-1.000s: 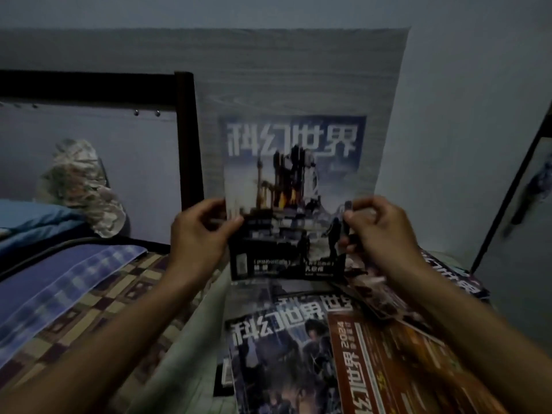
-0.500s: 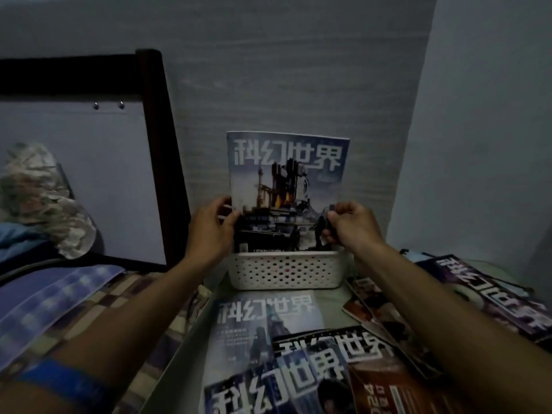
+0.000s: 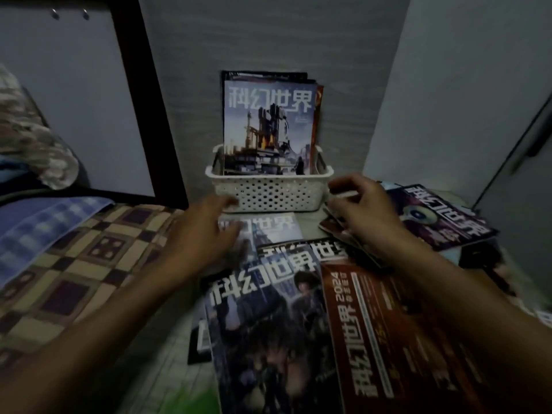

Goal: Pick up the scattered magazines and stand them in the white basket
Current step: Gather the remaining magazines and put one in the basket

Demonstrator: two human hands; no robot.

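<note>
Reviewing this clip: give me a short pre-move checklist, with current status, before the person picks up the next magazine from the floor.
1. Blue-covered magazine with the tower picture stands upright in the white perforated plastic basket: ok.
2. Basket sits level against the grey wall: ok.
3. Left hand holds nothing, over the pale magazine lying flat in front of the basket: ok.
4. Right hand holds nothing: cannot tell; its fingers are curled over the dark magazines beside the basket, blurred.
5. Pale magazine free to lift: not ok; its near edge is under the dark magazine with a figure on the cover.
</note>
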